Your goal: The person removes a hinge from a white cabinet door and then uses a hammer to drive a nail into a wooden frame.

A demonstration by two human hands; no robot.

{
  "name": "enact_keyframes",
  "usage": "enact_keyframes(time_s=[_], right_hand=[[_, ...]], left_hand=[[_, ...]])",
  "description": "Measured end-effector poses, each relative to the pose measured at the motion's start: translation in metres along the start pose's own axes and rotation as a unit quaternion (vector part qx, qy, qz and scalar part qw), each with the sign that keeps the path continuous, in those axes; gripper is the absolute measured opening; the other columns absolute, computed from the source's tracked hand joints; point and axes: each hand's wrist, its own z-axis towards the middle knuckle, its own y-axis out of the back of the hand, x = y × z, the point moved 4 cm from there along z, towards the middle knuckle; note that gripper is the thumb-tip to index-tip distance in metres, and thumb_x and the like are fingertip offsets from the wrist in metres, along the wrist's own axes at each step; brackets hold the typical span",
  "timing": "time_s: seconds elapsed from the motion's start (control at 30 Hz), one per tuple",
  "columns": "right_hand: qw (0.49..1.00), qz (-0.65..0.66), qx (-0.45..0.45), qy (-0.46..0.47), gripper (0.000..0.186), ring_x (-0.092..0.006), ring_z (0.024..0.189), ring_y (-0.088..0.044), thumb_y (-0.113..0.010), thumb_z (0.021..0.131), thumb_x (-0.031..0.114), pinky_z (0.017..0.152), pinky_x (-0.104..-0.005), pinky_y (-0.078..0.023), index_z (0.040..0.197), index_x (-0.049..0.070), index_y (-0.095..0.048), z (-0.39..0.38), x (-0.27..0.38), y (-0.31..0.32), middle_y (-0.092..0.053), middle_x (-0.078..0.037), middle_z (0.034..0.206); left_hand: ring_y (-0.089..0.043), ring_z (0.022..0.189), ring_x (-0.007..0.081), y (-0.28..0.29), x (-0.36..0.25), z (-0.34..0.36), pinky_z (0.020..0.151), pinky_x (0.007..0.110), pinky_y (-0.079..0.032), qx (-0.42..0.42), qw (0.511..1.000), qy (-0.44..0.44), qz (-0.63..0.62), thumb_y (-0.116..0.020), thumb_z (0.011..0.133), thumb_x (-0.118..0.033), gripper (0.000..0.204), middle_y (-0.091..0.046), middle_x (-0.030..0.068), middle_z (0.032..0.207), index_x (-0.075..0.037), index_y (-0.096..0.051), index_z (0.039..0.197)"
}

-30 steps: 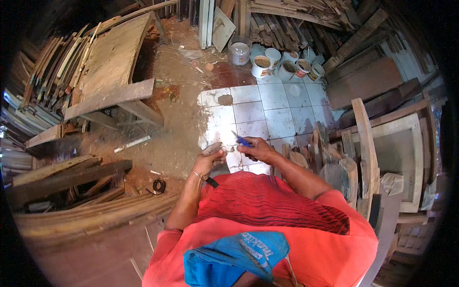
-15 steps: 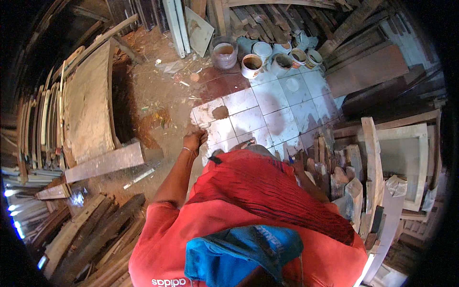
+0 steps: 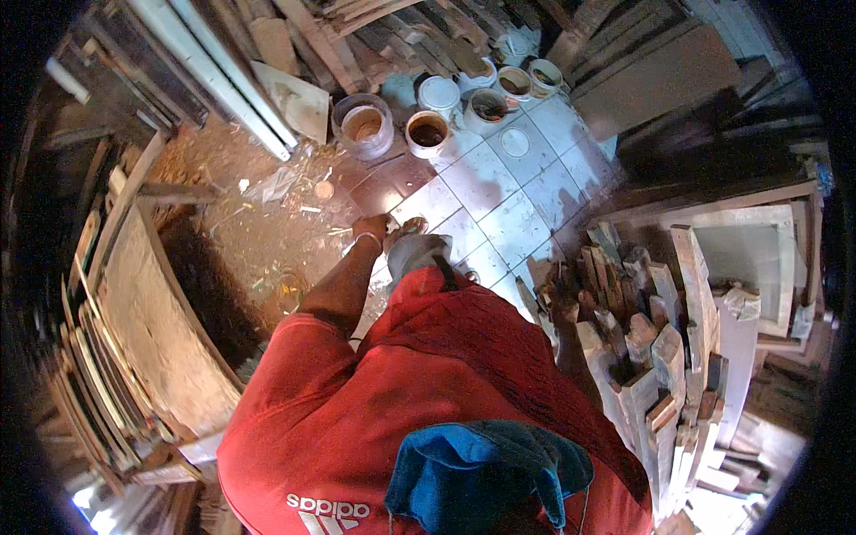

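My left hand [image 3: 375, 226] is low in front of me, left of my grey trouser leg [image 3: 414, 252] and one foot [image 3: 410, 224] on the white tiles [image 3: 515, 225]. Its fingers are shadowed, too small to read. My right hand [image 3: 563, 297] hangs in shadow at my right, beside the upright wooden offcuts [image 3: 667, 374]; its fingers and anything in them cannot be made out. My red shirt [image 3: 294, 410], with a blue cloth [image 3: 473, 473] over it, fills the lower middle.
Several buckets [image 3: 428, 132] stand ahead. A leaning board [image 3: 152, 303] and stacked strips line my left, above a littered dirt floor [image 3: 232, 187]. A framed panel [image 3: 740, 232] leans at the right; white planks [image 3: 223, 80] and timber [image 3: 428, 40] lie beyond.
The view has moved toward the buckets and turned. My hands, earlier together with a blue-handled tool in the right, have parted; my left reaches forward, my right is down beside the offcuts.
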Motion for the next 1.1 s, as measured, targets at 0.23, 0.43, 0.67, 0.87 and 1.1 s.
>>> enact_keyframes(time_s=[0.23,0.43,0.67,0.87,1.1], right_hand=[[0.967,-0.035,-0.095,-0.236,0.029,-0.0077,0.041,-0.046,-0.062,0.088,0.026,0.033,-0.022,-0.033,0.109,0.006,-0.062,-0.117,0.016,-0.065,-0.063,0.0,0.074],[0.938,-0.148,-0.25,-0.192,0.018,-0.0056,0.043,-0.049,-0.06,0.091,0.001,0.033,-0.0205,-0.035,0.108,-0.002,-0.064,-0.164,0.029,-0.148,-0.072,-0.013,0.102],[0.92,-0.199,-0.308,-0.135,0.032,-0.0114,0.049,-0.056,-0.071,0.091,0.036,0.048,-0.03,-0.047,0.1,0.005,-0.071,-0.187,0.032,-0.191,-0.06,-0.002,0.062],[0.903,-0.143,-0.367,-0.169,0.051,-0.0275,0.082,-0.069,-0.066,0.088,0.05,0.07,-0.0381,-0.054,0.104,0.002,-0.072,-0.24,-0.058,-0.143,-0.072,-0.018,0.087],[0.833,-0.038,-0.535,-0.132,0.034,-0.0139,0.049,-0.048,-0.073,0.089,0.035,0.044,-0.0332,-0.037,0.08,0.004,-0.063,-0.374,-0.26,-0.082,-0.056,-0.003,0.061]], left_hand=[[-0.069,0.082,0.0187,-0.018,0.034,0.191,0.075,0.039,-0.055,-0.119,0.894,-0.046,-0.429,-0.059,0.092,-0.018,0.021,-0.072,0.0095,0.103,-0.009,-0.069,0.109],[-0.069,0.084,0.02,0.046,-0.007,0.201,0.066,0.034,-0.056,0.098,0.696,0.094,-0.705,-0.076,0.083,-0.019,0.034,-0.07,0.0075,0.104,-0.005,-0.066,0.112],[-0.061,0.112,0.0349,-0.027,-0.02,0.173,0.096,0.045,-0.048,0.142,0.968,-0.15,-0.144,-0.059,0.089,-0.045,0.041,-0.066,0.0139,0.122,-0.017,-0.069,0.118],[-0.062,0.11,0.0286,-0.083,-0.099,0.153,0.105,0.043,-0.038,0.264,0.911,-0.318,0.006,-0.057,0.092,-0.041,0.035,-0.065,0.0109,0.121,-0.015,-0.069,0.114],[-0.067,0.069,0.0185,-0.049,-0.301,0.109,0.061,0.035,-0.052,0.116,0.808,-0.578,0.008,-0.072,0.085,-0.031,0.03,-0.073,0.0086,0.088,-0.005,-0.072,0.101]])
